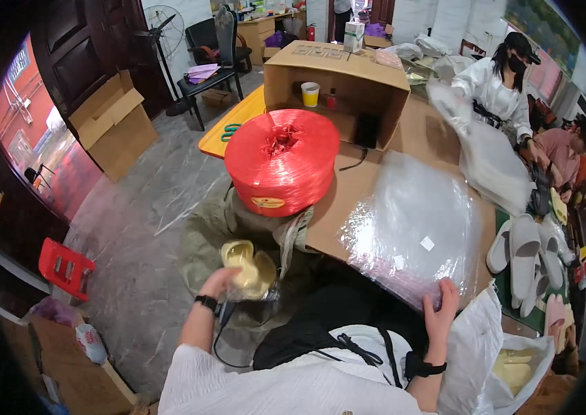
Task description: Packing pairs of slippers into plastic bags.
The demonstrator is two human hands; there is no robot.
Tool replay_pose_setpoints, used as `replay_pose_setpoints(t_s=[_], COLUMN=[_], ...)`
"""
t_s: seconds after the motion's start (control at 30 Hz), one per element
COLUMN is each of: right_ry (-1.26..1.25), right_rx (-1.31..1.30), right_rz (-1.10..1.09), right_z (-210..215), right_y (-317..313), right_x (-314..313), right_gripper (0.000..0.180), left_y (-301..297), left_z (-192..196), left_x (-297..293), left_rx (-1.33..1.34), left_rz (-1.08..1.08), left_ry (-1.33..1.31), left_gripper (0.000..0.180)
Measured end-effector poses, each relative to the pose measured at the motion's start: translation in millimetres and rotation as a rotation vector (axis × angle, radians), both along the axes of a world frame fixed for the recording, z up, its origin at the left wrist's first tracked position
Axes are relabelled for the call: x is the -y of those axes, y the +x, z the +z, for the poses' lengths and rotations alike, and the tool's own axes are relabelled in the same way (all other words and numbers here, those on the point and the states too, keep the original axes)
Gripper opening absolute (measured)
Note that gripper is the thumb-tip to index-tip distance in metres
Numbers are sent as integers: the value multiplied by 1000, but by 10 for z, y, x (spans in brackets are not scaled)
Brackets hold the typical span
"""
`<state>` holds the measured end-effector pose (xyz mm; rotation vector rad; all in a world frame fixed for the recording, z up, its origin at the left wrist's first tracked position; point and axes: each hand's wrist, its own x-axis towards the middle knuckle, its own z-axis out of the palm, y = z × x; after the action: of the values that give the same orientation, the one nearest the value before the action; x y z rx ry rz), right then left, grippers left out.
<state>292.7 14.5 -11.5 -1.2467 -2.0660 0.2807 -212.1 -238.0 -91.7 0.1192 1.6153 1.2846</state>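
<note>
My left hand (227, 282) grips a pair of pale yellow slippers (248, 266) wrapped in a clear bag, held low over an olive sack (213, 235) beside the table. My right hand (439, 309) rests on the near edge of a stack of clear plastic bags (410, 221) lying on the brown table (348, 187), fingers pinching the top sheet. A big red spool of plastic twine (282, 160) stands on the table's near left corner, just beyond my left hand.
An open cardboard box (338, 86) with a yellow cup stands behind the spool. White slippers (524, 252) lie at the right. Two people (500, 86) work with plastic bags across the table. A white bag with yellow slippers (514, 366) sits lower right. A red stool (64, 266) stands left.
</note>
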Motion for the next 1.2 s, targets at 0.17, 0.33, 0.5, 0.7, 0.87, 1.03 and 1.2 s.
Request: replay_pose_setpoints(t_s=[0.17,0.33,0.5,0.7,0.87,1.03,1.2], right_ry=[-26,-11,-1,35,81,21,-144], right_rx=[-30,-35,-8,-53,-20,-56,-186], right_rz=[59,29,-5,30,-38,52,108], right_z=[35,93,92,97,62,114,267], right_y=[-214,-171,-145,-144,-103,-161,14], right_x=[-5,40,-2,4,9,-25,-200], right_gripper=[49,48,49,50,51,47,48], left_y=[-1043,-924,-216,251,1288,1826,2214], left_z=[-2106,-2453,-2202,-125,1555,1753,1313], left_x=[-584,-1229,-862,-530,-885,-1568,-2202], left_rx=[722,-701,-1432,-835,-1131,-1232,-1469], left_rz=[476,21,-1286,-672,-559,-841,-1140], left_ry=[654,503,-764,-549,205,750,791], left_gripper=[29,53,57,56,32,50,66])
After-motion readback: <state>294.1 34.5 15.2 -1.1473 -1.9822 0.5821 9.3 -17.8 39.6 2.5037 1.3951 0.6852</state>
